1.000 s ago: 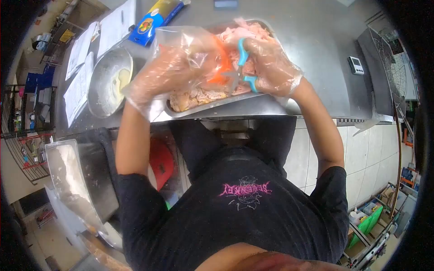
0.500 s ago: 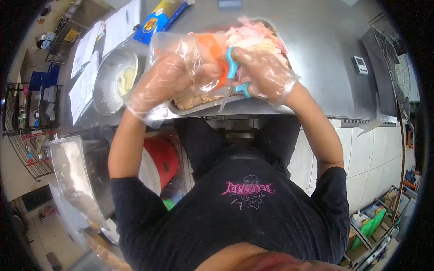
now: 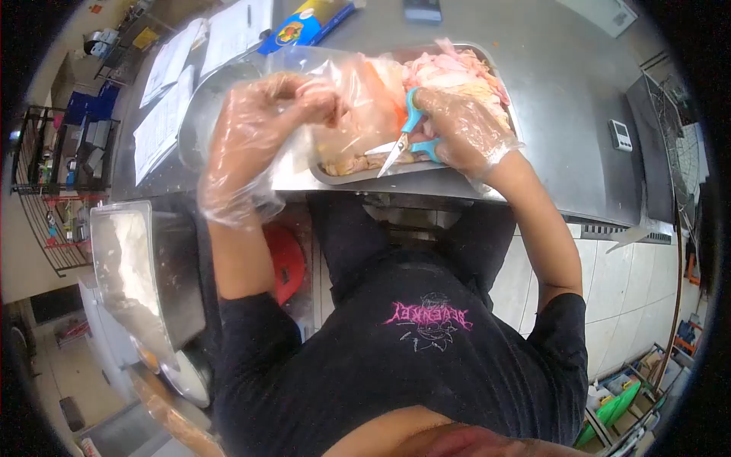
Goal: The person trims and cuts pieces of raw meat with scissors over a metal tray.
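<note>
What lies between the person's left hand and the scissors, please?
In the head view, a clear plastic bag shows between the left hand and the blue-handled scissors.

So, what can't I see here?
Head view:
Right side of the bowl: hidden behind the left hand.
Left part of the tray: mostly under the plastic bag.
Writing on the papers: too small.
Screen of the white gadget: too small.
Far end of the blue packet: cut off by the top edge.
</note>
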The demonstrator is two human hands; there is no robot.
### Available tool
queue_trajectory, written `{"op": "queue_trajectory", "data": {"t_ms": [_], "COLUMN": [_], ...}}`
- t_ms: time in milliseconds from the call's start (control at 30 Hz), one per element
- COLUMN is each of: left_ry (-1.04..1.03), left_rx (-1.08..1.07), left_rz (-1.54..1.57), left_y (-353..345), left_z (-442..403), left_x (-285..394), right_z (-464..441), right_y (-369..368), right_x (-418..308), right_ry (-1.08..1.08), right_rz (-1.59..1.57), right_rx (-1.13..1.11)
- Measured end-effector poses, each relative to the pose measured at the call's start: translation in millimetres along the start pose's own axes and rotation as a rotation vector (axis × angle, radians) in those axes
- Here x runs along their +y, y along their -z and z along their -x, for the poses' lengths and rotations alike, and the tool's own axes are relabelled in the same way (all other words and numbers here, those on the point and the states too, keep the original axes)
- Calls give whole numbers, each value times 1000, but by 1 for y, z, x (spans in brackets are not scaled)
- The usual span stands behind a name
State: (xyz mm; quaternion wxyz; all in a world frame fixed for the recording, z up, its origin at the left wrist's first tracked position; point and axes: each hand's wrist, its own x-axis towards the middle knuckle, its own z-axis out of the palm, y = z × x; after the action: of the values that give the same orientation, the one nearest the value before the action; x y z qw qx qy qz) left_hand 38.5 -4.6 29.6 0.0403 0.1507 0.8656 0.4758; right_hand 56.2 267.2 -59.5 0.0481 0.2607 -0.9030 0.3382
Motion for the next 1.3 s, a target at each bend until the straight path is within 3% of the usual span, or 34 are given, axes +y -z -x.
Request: {"op": "queue_trajectory", "data": {"t_ms": [67,133,200,233,300,400,500,567,667,767,833,900,967,1000,1033,1100,1133,1233,1300], "left_ry": [-150,-107,-54,-78,-107,-183,-177,-278,-211,-206,-214,-323,-310,-296,-301,-337,-401,-307,-308], "left_rx": [8,23,31,76,115,194,69,76,165,269,307,407,397,381,385,411,397,384,369], "left_rz": [152,272,398,320,242,313,329,322,449,506,474,552,613,669,672,596,629,633,702], "left_y": [-5,-10,-12,-13,-16,-19,-23,-27,-28,-31,-34,-42,-44,-46,-50,-61,-67,-78,-93], "left_z": [-6,-7,-8,-10,-12,-14,-16,-19,-13,-10,-16,-24,-22,-23,-25,-30,-34,-32,-37], "left_x": [-12,-12,-11,-10,-4,7,5,-2,6,3,1,-1,16,24,29,36,31,29,15], "right_z": [2,-3,-6,-5,-8,-21,-37,-41,-42,-48,-50,-47,-43,-44,-46,-48,-45,-31,-26], "right_y": [13,18,15,14,13,-1,-16,-16,-21,-24,-22,-1,13,2,1,-2,1,5,10], "right_x": [-12,-12,-9,-12,-26,-31,-50,-54,-51,-40,-39,-47,-73,-57,-56,-57,-52,-33,-26], "right_ry": [7,17,202,202,50,74,27,27,4,-15,-68,-142,-54,37,42,247,236,147,48], "right_rz": [72,153,98,97,-259,-443,-655,-582,-443,-636,-973,-915,-1075,-823,-818,-589,-311,-380,-265], "right_rx": [1,16,378,374,403,472,499,502,492,491,536,451,406,536,534,801,891,781,791]}}
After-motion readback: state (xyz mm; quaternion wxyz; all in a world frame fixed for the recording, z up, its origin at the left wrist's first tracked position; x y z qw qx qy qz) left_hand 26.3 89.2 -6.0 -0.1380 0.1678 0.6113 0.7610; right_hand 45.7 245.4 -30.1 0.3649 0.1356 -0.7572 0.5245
